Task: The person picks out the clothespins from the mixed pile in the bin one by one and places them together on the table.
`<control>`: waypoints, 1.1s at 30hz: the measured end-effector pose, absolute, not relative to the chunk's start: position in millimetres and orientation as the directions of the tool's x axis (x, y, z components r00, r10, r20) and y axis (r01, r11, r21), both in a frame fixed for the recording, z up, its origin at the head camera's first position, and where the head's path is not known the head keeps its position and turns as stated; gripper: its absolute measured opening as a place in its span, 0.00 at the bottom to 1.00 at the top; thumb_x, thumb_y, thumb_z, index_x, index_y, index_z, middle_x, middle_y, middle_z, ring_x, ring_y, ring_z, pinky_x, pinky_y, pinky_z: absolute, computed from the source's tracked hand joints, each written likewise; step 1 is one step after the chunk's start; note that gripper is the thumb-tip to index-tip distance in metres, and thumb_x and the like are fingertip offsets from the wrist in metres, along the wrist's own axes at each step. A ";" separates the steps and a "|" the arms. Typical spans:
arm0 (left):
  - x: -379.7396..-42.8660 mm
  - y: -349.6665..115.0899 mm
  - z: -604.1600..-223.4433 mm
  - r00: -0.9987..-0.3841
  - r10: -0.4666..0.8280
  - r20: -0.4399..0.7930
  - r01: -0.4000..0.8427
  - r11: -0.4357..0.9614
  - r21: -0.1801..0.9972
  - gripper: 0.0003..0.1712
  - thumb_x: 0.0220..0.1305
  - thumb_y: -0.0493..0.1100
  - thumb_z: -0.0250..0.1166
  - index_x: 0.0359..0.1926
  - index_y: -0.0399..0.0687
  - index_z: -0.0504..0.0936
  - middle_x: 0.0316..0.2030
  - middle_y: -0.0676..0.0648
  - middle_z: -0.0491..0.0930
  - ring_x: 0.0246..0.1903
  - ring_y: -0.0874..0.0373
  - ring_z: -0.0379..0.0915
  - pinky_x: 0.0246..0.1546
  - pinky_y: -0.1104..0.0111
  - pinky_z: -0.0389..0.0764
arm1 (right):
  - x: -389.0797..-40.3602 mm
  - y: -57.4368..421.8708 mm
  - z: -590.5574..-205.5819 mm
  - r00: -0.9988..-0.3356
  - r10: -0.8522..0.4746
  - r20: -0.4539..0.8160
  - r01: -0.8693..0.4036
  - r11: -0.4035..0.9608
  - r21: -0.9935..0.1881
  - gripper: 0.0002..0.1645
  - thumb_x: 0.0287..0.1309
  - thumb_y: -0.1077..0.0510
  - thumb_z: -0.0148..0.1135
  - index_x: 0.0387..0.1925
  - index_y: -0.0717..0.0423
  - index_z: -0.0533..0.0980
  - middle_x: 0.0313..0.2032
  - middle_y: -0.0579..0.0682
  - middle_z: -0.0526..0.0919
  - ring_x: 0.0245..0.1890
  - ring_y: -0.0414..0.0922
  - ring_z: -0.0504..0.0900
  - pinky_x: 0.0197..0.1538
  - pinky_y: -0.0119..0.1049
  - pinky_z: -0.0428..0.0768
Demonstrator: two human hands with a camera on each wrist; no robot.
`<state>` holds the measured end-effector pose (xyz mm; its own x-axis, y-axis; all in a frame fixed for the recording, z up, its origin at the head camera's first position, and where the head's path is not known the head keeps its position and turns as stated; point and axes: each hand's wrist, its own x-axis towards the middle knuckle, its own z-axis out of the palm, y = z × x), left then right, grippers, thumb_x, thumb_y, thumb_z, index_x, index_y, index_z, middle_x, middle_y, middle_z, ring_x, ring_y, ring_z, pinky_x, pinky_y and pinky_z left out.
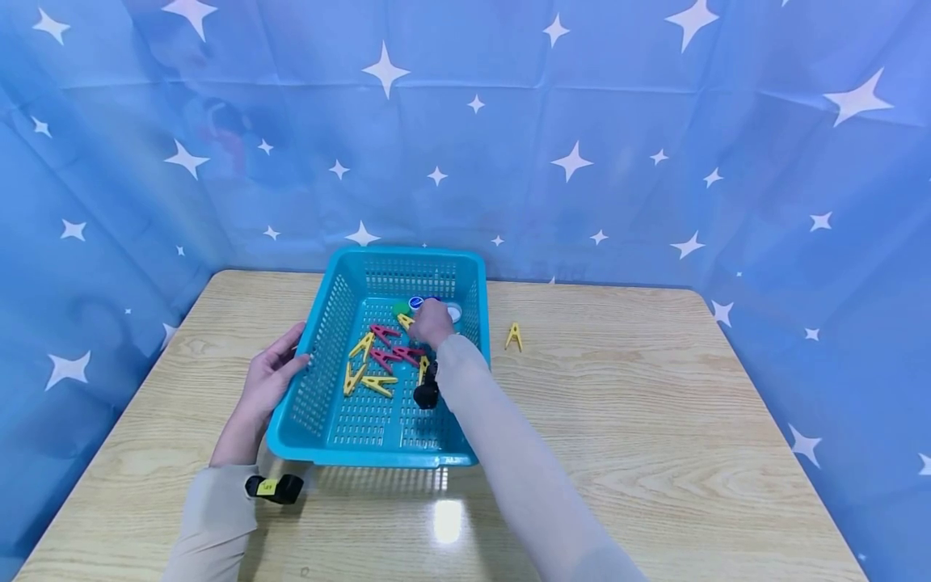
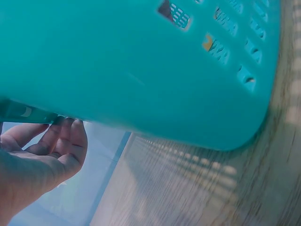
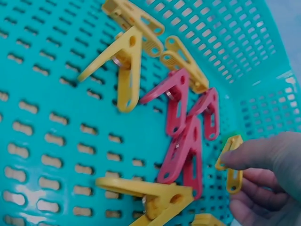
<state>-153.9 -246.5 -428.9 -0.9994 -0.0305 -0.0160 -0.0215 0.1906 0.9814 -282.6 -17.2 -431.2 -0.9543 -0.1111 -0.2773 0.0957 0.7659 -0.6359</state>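
A turquoise plastic basket (image 1: pixel 374 457) stands on the table, tilted in the head view. My left hand (image 1: pixel 265 380) grips its left rim, thumb on the inside and fingers outside. Inside the basket, my right hand (image 1: pixel 432 323) pinches a yellow clothespin (image 3: pixel 233 176) between thumb and fingers. Several red clothespins (image 3: pixel 181 153) and yellow clothespins (image 3: pixel 128 66) lie spread over the basket floor beside that hand. Beyond the fingers are a green round cap (image 1: pixel 401 308), a blue-and-white round cap (image 1: pixel 415 303) and a white round piece (image 1: pixel 454 312), partly hidden by the right hand.
One more yellow clothespin (image 1: pixel 514 336) lies on the wooden table (image 1: pixel 655 404), right of the basket. A blue curtain with white stars (image 1: pixel 436 121) hangs behind the table and along its sides.
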 end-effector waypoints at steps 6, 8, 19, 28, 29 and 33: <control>-153.6 -246.4 -428.1 -0.999 -0.029 -0.019 -0.024 0.184 0.983 0.31 0.70 0.39 0.50 0.71 0.42 0.54 0.67 0.35 0.58 0.56 0.56 0.63 0.42 0.80 0.73 | -283.7 -16.3 -423.3 -0.964 -0.125 -0.235 0.075 0.720 -0.690 0.30 0.54 0.63 0.65 0.08 0.53 0.57 0.10 0.44 0.50 0.11 0.41 0.50 0.22 0.34 0.64; -153.6 -246.4 -427.9 -0.999 -0.030 -0.021 -0.026 0.183 0.983 0.31 0.70 0.39 0.50 0.71 0.42 0.54 0.67 0.35 0.58 0.56 0.56 0.63 0.42 0.80 0.73 | -283.7 -15.3 -419.6 -0.967 -0.144 -0.209 0.046 0.711 -0.701 0.30 0.54 0.63 0.64 0.09 0.52 0.56 0.11 0.44 0.48 0.11 0.41 0.47 0.20 0.33 0.62; -153.8 -246.3 -427.4 -0.999 -0.028 -0.027 -0.032 0.182 0.983 0.31 0.71 0.39 0.50 0.71 0.42 0.53 0.66 0.34 0.59 0.58 0.52 0.62 0.42 0.79 0.74 | -280.1 -8.9 -391.5 -0.986 -0.125 -0.108 -0.005 0.678 -0.735 0.19 0.54 0.62 0.65 0.13 0.54 0.69 0.16 0.44 0.63 0.14 0.40 0.58 0.43 0.40 0.76; -153.7 -246.2 -428.0 -0.999 -0.029 -0.018 -0.023 0.174 0.985 0.31 0.70 0.40 0.51 0.71 0.41 0.54 0.66 0.34 0.58 0.55 0.59 0.64 0.42 0.80 0.74 | -275.7 1.6 -373.9 -0.993 -0.096 -0.071 -0.011 0.668 -0.744 0.17 0.55 0.59 0.66 0.46 0.61 0.79 0.44 0.54 0.80 0.38 0.46 0.79 0.42 0.39 0.80; -153.5 -246.1 -427.9 -0.999 -0.029 -0.018 -0.023 0.174 0.985 0.31 0.70 0.40 0.51 0.71 0.42 0.54 0.66 0.34 0.58 0.55 0.59 0.64 0.42 0.80 0.74 | -275.0 3.1 -371.8 -0.992 -0.099 -0.071 -0.012 0.661 -0.750 0.17 0.55 0.60 0.66 0.47 0.61 0.79 0.43 0.54 0.80 0.38 0.47 0.80 0.42 0.39 0.80; -153.3 -245.8 -427.6 -0.999 -0.029 -0.020 -0.024 0.173 0.985 0.31 0.70 0.40 0.51 0.71 0.42 0.54 0.66 0.34 0.58 0.56 0.57 0.63 0.42 0.80 0.74 | -272.4 9.8 -364.8 -0.993 -0.107 -0.055 -0.028 0.648 -0.761 0.16 0.56 0.59 0.65 0.46 0.61 0.79 0.42 0.55 0.81 0.38 0.47 0.80 0.43 0.40 0.80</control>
<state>-153.3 -245.8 -427.6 -0.9994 -0.0293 -0.0197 -0.0245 0.1733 0.9846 -272.4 9.8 -364.8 -0.9928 -0.1068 -0.0550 -0.0276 0.6481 -0.7610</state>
